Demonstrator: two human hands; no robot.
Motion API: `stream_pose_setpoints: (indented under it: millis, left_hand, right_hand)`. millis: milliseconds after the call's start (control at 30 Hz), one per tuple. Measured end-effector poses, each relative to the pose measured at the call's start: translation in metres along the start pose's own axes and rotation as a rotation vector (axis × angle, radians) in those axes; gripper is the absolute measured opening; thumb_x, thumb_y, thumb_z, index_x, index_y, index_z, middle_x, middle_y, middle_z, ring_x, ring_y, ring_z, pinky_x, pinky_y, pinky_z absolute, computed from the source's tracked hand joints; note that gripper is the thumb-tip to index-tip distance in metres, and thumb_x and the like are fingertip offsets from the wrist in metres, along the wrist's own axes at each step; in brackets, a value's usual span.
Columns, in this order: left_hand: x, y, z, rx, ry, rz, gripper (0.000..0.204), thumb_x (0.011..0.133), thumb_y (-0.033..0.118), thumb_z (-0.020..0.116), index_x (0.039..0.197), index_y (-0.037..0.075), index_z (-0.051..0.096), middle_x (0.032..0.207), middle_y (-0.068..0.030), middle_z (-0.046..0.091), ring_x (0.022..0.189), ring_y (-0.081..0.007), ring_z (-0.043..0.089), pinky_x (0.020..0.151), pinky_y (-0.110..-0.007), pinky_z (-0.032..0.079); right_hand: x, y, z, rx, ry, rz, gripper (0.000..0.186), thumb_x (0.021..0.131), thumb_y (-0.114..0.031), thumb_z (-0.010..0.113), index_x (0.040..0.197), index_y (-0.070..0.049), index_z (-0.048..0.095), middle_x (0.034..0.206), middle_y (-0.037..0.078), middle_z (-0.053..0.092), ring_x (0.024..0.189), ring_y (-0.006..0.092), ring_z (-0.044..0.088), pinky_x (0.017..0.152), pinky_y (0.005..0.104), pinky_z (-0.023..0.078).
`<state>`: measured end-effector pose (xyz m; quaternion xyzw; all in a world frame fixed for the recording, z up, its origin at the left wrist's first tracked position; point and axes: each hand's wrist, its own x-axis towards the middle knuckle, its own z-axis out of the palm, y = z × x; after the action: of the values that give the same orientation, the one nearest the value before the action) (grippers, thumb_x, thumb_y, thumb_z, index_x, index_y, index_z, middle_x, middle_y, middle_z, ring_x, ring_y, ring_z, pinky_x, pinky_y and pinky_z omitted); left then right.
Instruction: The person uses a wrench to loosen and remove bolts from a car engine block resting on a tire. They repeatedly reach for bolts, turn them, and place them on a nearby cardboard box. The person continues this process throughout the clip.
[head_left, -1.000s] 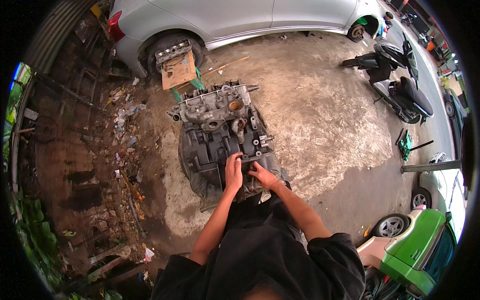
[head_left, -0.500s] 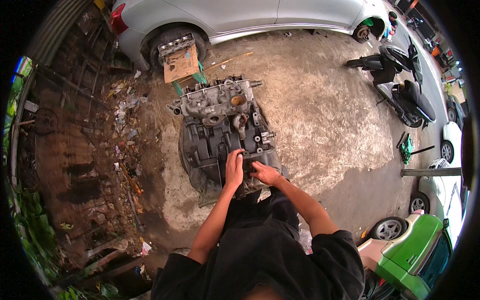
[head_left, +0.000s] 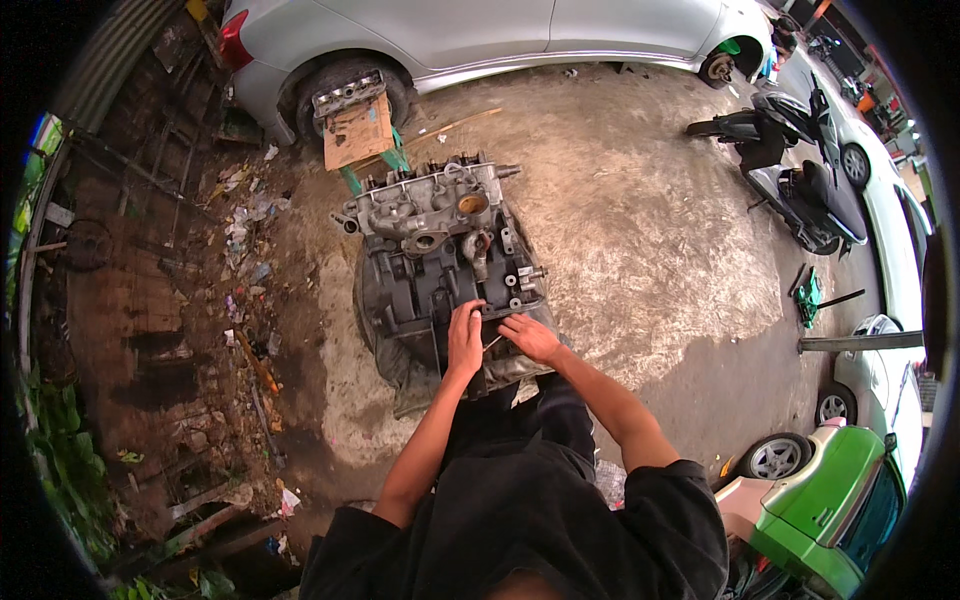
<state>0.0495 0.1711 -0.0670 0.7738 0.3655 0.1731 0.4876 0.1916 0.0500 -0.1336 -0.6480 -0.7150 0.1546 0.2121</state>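
A grey engine [head_left: 405, 280] with its bulky cast manifold [head_left: 430, 215] stands in front of me on a dark crumpled sheet [head_left: 400, 385]. My left hand [head_left: 465, 342] is closed over the engine's near edge, fingers bent together around it. Just right of it, my right hand [head_left: 530, 338] is closed, its fingertips at the same near edge. A thin pale rod [head_left: 493, 343] shows between the hands and appears to run from my right fingers; its far end is hidden.
Beyond the engine, a metal cylinder part [head_left: 347, 95] rests on a cardboard-topped stand [head_left: 358, 135], beside a silver car [head_left: 480, 35]. A motorcycle [head_left: 800, 175] and a green stand [head_left: 808, 298] are at right, a green car [head_left: 820, 500] lower right. Litter [head_left: 245, 230] lines the left.
My right hand has shifted slightly up and left, and a thin pale rod now shows by its fingers. My left hand stays at the engine's edge. The view has turned slightly.
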Motion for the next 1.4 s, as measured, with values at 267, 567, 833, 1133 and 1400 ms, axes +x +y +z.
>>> stream_pose_setpoints:
  millis: [267,567,833,1133,1400]
  left_hand:
    - [-0.001,0.001,-0.001,-0.013,-0.011,0.008,0.044,0.102,0.038,0.029,0.121,0.005,0.053,0.120,-0.0170,0.051,0.117,-0.0354,0.048,0.098,-0.044,0.038]
    - [0.000,-0.001,-0.002,-0.006,-0.084,0.086,0.048,0.102,0.043,0.029,0.118,0.006,0.054,0.119,-0.0165,0.051,0.116,-0.0349,0.048,0.098,-0.044,0.039]
    - [0.004,-0.011,0.001,0.035,-0.121,0.056,0.048,0.101,0.045,0.029,0.120,0.009,0.056,0.120,-0.0142,0.052,0.116,-0.0341,0.049,0.098,-0.045,0.038]
    - [0.005,-0.016,0.002,0.050,-0.131,0.051,0.048,0.101,0.045,0.030,0.119,0.009,0.056,0.118,-0.0132,0.052,0.113,-0.0321,0.051,0.096,-0.044,0.039]
    - [0.004,-0.014,0.002,0.036,-0.139,0.032,0.047,0.102,0.044,0.029,0.119,0.010,0.056,0.119,-0.0131,0.052,0.113,-0.0324,0.051,0.096,-0.045,0.039]
  right_hand:
    - [-0.006,-0.016,-0.009,0.472,0.618,0.645,0.023,0.096,-0.009,0.049,0.116,0.002,0.049,0.106,0.024,0.058,0.097,0.0409,0.058,0.082,0.0424,0.046]
    - [-0.015,0.006,0.022,0.792,0.944,0.984,0.021,0.094,-0.012,0.057,0.107,0.002,0.049,0.085,0.014,0.065,0.074,0.0196,0.064,0.065,0.0327,0.050]
    - [-0.018,0.011,0.040,1.382,1.193,1.042,0.038,0.096,-0.009,0.052,0.124,0.002,0.029,0.105,0.021,0.054,0.080,0.0282,0.067,0.067,0.0387,0.059]
    - [-0.012,0.014,0.054,1.618,1.173,0.989,0.029,0.097,-0.012,0.051,0.116,0.000,0.031,0.107,0.022,0.051,0.091,0.0355,0.065,0.079,0.0435,0.059]
    - [-0.015,0.019,0.046,1.739,1.131,1.029,0.036,0.098,-0.013,0.048,0.125,-0.002,0.027,0.109,0.022,0.052,0.093,0.0361,0.064,0.081,0.0446,0.058]
